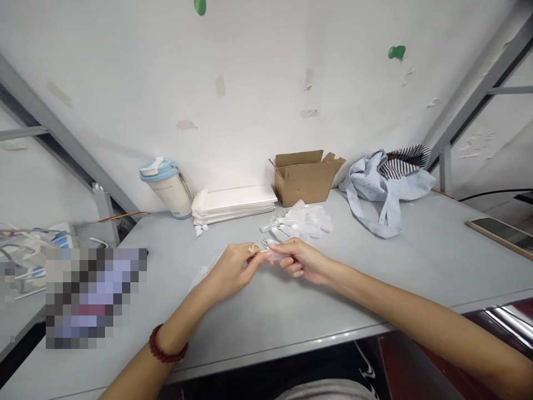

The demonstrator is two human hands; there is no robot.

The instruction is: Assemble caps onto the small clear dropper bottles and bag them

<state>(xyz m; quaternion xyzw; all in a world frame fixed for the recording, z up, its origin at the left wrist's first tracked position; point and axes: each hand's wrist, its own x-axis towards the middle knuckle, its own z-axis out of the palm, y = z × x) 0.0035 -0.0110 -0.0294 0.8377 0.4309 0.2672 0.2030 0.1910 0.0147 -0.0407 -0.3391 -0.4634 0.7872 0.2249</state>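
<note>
My left hand (236, 268) and my right hand (303, 261) meet over the middle of the grey table. Between the thumb and fingers of my right hand is a small, flat white tag (280, 255). The fingertips of my left hand pinch a thin white cord (252, 248) at the tag's left end; the fingers partly hide where the two join. Just beyond my hands lies a loose pile of similar translucent white tags (308, 221) with cords. Another pale piece with a thin cord (202, 273) lies behind my left wrist, partly covered.
At the back stand a blue-lidded cup (169, 189), a stack of white packets (237, 203) and an open cardboard box (306, 183). A light blue cloth bag (378, 186) lies right of the box. A phone (503, 234) rests far right; a pixelated object (97, 297) lies left.
</note>
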